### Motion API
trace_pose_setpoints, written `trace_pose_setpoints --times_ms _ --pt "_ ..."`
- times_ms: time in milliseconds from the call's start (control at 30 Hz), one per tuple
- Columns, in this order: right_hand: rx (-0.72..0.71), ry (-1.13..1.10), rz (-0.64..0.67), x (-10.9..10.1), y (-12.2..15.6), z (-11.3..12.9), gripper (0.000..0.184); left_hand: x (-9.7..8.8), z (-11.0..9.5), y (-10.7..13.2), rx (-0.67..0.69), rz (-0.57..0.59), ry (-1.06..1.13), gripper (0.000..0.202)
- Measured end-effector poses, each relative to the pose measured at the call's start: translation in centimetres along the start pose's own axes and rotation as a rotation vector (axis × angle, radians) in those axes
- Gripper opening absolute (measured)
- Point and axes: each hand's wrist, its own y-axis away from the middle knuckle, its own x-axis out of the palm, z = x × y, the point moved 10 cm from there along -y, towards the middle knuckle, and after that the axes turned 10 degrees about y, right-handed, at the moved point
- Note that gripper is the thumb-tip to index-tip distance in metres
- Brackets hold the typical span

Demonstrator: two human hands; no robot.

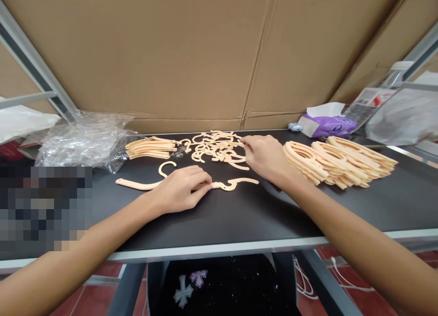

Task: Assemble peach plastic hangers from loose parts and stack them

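My left hand is closed around a beige plastic hanger low over the front of the black table. The hanger's hook curls up behind my knuckles, and a thin curved piece extends right from my fingertips. My palm hides the joint between these parts. Further back, my right hand pinches at the right edge of a tangled pile of small curved beige pieces. Its fingertips are closed on one of them, which they partly cover.
Straight beige arms lie stacked left of the pile. Stacks of beige pieces with oval openings lie at right. Clear plastic bags sit at left, and a purple tissue pack at back right. Cardboard stands behind the table.
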Motion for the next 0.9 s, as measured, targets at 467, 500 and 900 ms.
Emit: trace_pose_setpoints --times_ms 467,500,900 --pt "-0.463 -0.495 -0.537 -6.2 5.3 7.9 0.024 -4.2 5.4 1.1 -0.478 -0.403 0.265 0.055" --pt "-0.524 -0.478 -0.547 -6.2 5.7 8.6 0.025 -4.3 5.8 1.2 -0.514 -0.416 0.302 0.057" --pt "-0.512 -0.471 -0.286 -2.8 5.2 10.4 0.023 -5.8 7.5 1.4 -0.539 -0.689 0.859 0.019"
